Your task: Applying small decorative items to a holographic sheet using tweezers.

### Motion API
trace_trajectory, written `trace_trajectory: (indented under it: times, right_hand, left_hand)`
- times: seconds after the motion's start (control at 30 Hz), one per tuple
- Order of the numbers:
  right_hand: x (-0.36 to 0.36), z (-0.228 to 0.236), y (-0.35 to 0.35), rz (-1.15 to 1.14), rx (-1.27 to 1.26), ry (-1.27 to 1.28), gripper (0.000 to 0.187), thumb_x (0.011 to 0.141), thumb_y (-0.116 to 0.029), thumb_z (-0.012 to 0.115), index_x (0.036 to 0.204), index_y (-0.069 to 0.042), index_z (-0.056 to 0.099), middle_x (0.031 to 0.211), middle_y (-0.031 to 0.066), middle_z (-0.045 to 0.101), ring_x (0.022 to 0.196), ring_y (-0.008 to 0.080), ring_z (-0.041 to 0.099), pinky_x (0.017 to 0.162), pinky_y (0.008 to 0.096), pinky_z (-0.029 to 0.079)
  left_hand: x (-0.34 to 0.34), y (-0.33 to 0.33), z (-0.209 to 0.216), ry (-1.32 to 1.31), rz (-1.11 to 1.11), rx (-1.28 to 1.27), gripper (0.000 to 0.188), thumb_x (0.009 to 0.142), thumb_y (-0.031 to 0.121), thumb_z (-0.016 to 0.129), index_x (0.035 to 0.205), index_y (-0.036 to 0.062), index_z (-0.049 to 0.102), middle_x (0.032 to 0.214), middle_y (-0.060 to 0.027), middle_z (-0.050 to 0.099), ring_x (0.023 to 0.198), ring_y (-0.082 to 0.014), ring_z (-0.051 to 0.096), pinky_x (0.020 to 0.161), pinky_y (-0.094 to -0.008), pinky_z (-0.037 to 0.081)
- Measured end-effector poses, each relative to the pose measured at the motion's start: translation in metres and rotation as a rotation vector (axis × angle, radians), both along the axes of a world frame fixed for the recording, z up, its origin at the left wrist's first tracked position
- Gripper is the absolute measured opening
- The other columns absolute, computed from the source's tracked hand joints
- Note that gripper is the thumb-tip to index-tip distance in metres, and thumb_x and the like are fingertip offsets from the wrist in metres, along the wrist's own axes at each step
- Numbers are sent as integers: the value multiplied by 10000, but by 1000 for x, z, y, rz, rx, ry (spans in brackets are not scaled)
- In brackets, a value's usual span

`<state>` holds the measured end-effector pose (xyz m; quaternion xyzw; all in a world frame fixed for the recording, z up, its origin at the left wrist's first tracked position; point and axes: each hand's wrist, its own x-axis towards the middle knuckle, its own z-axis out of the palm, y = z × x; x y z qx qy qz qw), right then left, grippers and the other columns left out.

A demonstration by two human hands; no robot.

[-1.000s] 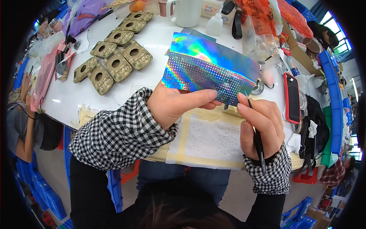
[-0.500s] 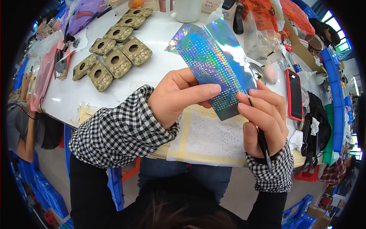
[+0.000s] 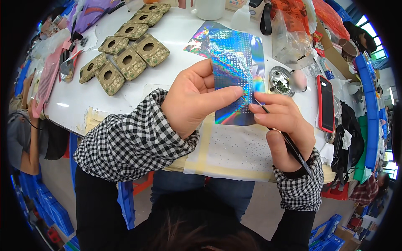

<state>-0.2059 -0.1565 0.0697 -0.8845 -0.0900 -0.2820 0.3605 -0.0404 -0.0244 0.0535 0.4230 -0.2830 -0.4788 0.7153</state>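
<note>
A shiny holographic sheet (image 3: 231, 50) with rows of small dots is up over the table edge, its lower part pinched in my left hand (image 3: 190, 98) with the thumb on its face. My right hand (image 3: 291, 119) is closed round a slim black pointed tool, seemingly tweezers (image 3: 295, 152). The tool's thin tip is at the sheet's right edge, near my left thumb, and my right fingertips are beside that edge. Below the sheet lies white paper (image 3: 226, 157) scattered with tiny dark specks and bordered by yellowish tape.
Several camouflage-patterned square pieces (image 3: 130, 62) with round holes lie at the back left. To the right are a round metal dish (image 3: 281, 80) with small green bits, a red-cased phone (image 3: 325, 102) and plastic bags (image 3: 291, 44). A white bottle (image 3: 240, 19) stands behind the sheet.
The holographic sheet has turned more upright and its loose right flap has swung in, uncovering the metal dish. My right hand and the tool have shifted slightly, with the tip now nearer the left thumb.
</note>
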Motion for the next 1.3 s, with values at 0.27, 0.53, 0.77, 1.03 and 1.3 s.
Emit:
trace_trajectory:
  times: [0.27,0.53,0.77,1.03,1.3]
  right_hand:
    - [1,-12,3,-72,160,-24,230,820,15,589,1050,19,587,1032,154,651,1032,293,597,919,395,448]
    - [3,-20,8,-83,310,-56,185,832,20,606,1001,8,532,1023,165,655,1038,257,596,920,368,451]
    - [3,-19,9,-121,293,-27,187,819,19,626,993,6,559,1015,152,658,1019,250,606,899,358,466]
    - [4,-19,10,-153,242,-44,195,797,43,635,978,2,576,986,144,662,983,244,621,874,344,483]
    - [4,-17,12,-166,254,-34,187,789,47,642,963,4,589,973,143,658,967,240,627,852,331,493]
  left_hand:
    - [0,2,2,-50,25,-9,387,819,-5,643,1185,-19,517,1080,-102,639,959,-139,623,865,-273,502]
    - [-1,2,-1,-88,52,-6,367,793,13,680,1130,-24,539,1052,-92,645,940,-125,626,840,-257,516]
    - [-2,2,-1,-138,61,-16,357,798,15,674,1126,-23,539,1059,-88,643,942,-117,622,842,-254,511]
    - [-4,3,-1,-218,75,-28,347,803,-1,661,1120,-28,525,1071,-94,637,958,-121,616,858,-260,504]
    - [-6,3,0,-252,85,-47,342,812,-5,651,1125,-29,515,1065,-97,635,964,-124,611,874,-265,500]
